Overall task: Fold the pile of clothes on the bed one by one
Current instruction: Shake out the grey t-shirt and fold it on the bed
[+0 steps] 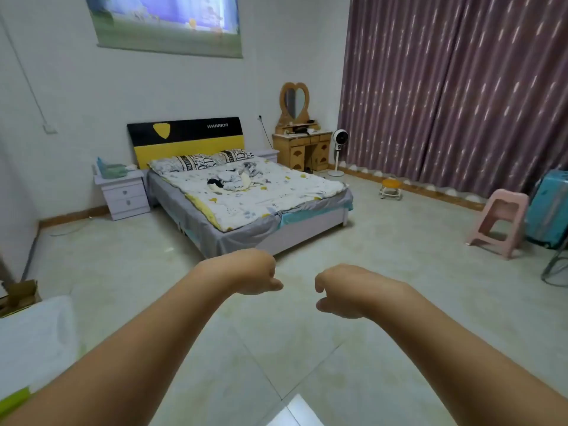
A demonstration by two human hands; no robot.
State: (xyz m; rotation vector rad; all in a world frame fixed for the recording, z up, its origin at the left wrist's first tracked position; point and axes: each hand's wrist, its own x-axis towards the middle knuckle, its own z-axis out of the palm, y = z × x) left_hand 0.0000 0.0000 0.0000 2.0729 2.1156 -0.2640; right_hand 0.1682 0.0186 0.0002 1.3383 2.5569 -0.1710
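Both grips, left hand and right hand, curl empty, well apart from the clothes pile on the bed.

Left hand and right hand outstretched; fingers curled, holding nothing.

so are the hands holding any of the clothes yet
No. The left hand and right hand are curled, holding nothing; the clothes pile lies untouched on the bed.

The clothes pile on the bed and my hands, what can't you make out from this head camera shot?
- Pile of clothes, head view: too far and small to count or identify garments.
- Left hand and right hand: fingers curl under, hidden by the backs of the hands.
- Bed: far left side hidden by the mattress.
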